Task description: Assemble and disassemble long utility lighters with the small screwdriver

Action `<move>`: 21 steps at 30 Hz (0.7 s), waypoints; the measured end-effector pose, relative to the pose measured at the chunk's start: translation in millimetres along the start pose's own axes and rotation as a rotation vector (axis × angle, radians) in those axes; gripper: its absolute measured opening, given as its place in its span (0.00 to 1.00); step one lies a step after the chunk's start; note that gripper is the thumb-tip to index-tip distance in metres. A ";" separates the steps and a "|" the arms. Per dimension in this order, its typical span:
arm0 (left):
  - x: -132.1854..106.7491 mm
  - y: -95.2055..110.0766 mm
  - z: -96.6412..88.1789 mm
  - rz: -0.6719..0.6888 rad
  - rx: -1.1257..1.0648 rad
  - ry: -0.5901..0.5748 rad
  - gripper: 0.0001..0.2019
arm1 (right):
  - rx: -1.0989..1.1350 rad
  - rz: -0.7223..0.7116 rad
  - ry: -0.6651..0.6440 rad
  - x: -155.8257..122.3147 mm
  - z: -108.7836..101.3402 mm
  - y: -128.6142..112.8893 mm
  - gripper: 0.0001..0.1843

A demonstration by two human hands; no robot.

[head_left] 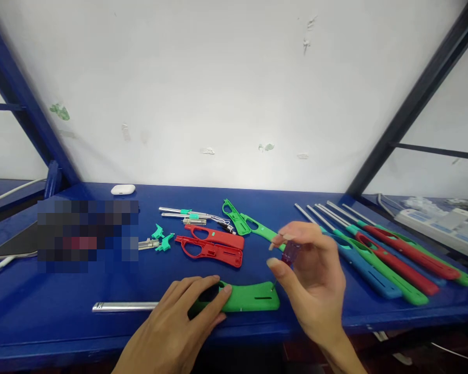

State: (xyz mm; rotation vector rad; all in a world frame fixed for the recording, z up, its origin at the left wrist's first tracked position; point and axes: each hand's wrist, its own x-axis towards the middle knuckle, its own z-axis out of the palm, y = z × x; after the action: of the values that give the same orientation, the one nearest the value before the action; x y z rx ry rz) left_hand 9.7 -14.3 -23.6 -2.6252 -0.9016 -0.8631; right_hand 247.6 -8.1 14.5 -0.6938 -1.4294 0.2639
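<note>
A green gas lighter (pixel 253 298) with a long silver tube lies flat near the front edge of the blue table. My left hand (pixel 179 317) is closed over its trigger end and presses it down. Pinched between the thumb and fingers of my right hand (pixel 315 275) is a small screwdriver (pixel 290 253) with a dark purple see-through handle. Its thin shaft points down to the end of the green handle, by a small hole; whether the tip sits in a screw I cannot tell. Beyond my hands lie two red lighter shell halves (pixel 214 246).
Several assembled lighters (pixel 386 249) lie fanned at the right. Green shell halves (pixel 237 217), metal tubes with wires (pixel 187 214) and teal triggers (pixel 164 242) lie mid-table. A white earphone case (pixel 123 189) sits at the back left, and a power strip (pixel 444 228) beyond the right frame.
</note>
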 end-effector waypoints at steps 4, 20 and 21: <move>0.1 0.9 -0.4 0.003 0.019 0.004 0.18 | -0.006 0.084 0.018 -0.4 1.7 -1.7 0.20; 0.9 0.0 -2.1 0.002 0.027 0.007 0.18 | 0.029 0.063 0.046 -2.0 0.6 -0.9 0.17; 0.9 0.2 -2.2 0.002 0.024 0.007 0.18 | 0.017 0.028 0.071 -1.1 0.8 -0.5 0.16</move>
State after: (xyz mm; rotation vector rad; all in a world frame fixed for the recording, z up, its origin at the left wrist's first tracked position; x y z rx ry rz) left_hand 9.4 -14.8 -21.4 -2.6006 -0.9022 -0.8555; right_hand 246.6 -8.9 13.9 -0.7034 -1.3495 0.2703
